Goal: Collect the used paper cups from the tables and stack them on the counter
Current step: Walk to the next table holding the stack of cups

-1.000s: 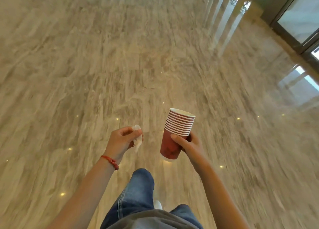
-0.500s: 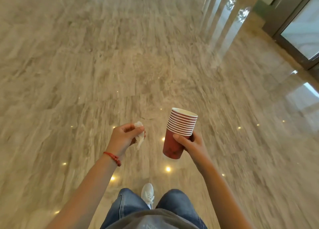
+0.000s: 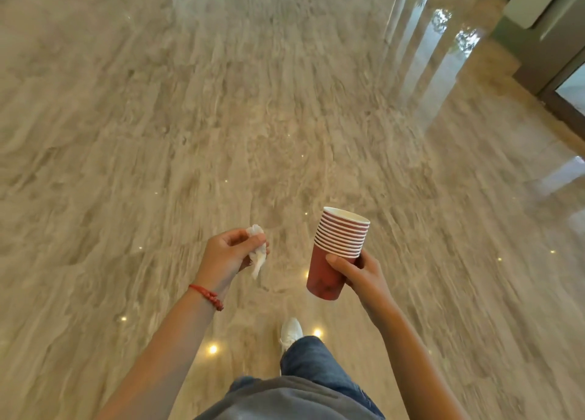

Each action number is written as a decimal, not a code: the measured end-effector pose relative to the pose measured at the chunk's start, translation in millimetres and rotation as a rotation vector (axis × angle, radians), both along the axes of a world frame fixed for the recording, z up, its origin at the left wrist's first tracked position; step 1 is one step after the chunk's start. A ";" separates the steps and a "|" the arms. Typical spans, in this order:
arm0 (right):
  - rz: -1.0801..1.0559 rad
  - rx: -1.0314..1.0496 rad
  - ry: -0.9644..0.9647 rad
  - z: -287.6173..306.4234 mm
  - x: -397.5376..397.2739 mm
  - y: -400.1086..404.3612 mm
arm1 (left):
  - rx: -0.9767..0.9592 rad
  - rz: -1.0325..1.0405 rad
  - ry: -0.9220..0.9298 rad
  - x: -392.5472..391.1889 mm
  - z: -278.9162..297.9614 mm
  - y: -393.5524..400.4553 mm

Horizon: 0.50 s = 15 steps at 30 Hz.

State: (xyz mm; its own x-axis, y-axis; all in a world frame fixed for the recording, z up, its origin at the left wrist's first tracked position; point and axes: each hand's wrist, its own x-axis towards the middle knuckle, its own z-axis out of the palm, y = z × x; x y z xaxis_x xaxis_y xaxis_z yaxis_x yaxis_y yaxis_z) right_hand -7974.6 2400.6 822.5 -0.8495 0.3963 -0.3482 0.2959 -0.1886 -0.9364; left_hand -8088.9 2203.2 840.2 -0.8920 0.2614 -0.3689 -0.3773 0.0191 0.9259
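Cup stack [image 3: 338,251] right of tissue [image 3: 257,250], above floor [image 3: 158,134].

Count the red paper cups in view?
11 by visible rims, all nested in one stack of red paper cups held in the right hand; rims are tightly packed, so the count may be slightly off.

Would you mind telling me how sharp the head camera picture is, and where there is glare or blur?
In the head view, the stack of red cups in the right hand and the crumpled tissue in the left hand are fairly sharp; the marble floor is streaked with motion blur, worst at the edges; small ceiling-light reflections and bright window glare at upper right; wide-angle bending.
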 end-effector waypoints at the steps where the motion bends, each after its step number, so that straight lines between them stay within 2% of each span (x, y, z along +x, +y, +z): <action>1: 0.003 -0.001 0.002 4.2 -23.9 13.2 | -0.001 -0.003 0.005 -21.3 4.5 12.8; 7: -0.014 -0.010 0.032 21.8 -152.7 80.9 | -0.013 -0.019 0.005 -146.0 18.4 82.1; 15: -0.036 -0.007 0.014 11.8 -339.0 162.3 | -0.011 -0.036 -0.025 -337.2 -1.2 165.6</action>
State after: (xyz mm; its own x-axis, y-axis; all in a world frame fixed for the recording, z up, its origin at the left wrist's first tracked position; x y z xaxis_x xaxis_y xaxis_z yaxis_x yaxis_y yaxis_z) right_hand -8313.6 2562.9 834.4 -0.8398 0.4239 -0.3390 0.2752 -0.2057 -0.9391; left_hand -8426.2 2368.8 839.0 -0.8726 0.2889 -0.3938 -0.3991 0.0433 0.9159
